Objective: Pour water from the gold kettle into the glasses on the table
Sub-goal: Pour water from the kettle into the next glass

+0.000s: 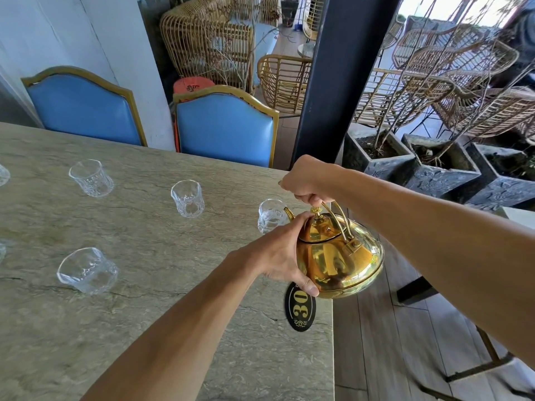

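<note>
- the stone-patterned table (139, 285) carries clear glasses: one at the far left (91, 178), one nearer me at the left (86, 270), one in the middle (187, 202), all upright and well apart.
- two blue chairs with gold trim (86, 108) stand at the table's far side.
- my left hand (282, 256) lies flat against the side of the gold kettle (338, 256), fingers spread over the lid, thumb low by the base.
- a black oval number plate (299, 309) lies on the table just under that hand.
- a fourth glass (270, 215) stands near the table's right edge, with the kettle's spout right beside its rim.
- the kettle is held in the air over the table's right edge, tilted toward that glass.
- my right hand (307, 180) is clenched around the kettle's wire handle from above.
- stone planters (443, 175) sit on the floor at the right.
</note>
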